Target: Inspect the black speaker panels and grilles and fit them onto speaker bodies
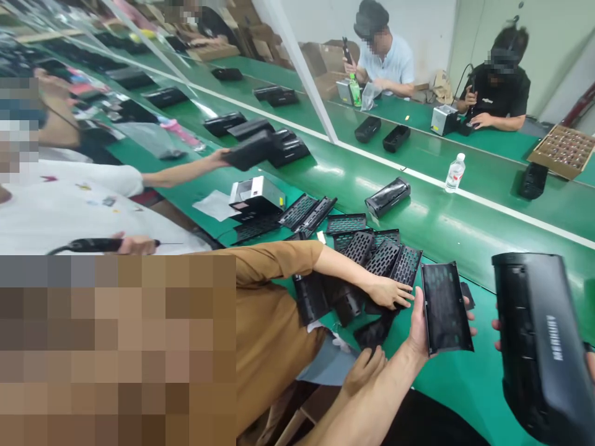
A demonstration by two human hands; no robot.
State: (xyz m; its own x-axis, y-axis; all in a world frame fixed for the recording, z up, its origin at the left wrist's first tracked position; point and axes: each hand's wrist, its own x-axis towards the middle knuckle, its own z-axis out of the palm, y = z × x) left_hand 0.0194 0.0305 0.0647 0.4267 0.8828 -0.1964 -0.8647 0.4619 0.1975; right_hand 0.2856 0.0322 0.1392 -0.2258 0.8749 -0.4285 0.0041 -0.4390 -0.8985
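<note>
Wrapped around a black slotted grille panel (447, 308), my left hand (419, 325) holds it upright over the green bench, thumb on the near side and fingertips at the far edge. At the right edge, my right hand (497, 326) grips a large black speaker housing (534, 334) with white lettering; its fingertips show on the left side and most of the hand is hidden behind. The panel and the housing are apart. A small dark piece (467, 296) shows just behind my left fingers.
A co-worker in a brown sleeve (279, 260) sits close on my left, one hand (390, 292) at a heap of black grilles (357, 248). Beyond runs a green conveyor (441, 229) with a black housing (388, 197) and a bottle (455, 173). Other people work farther off.
</note>
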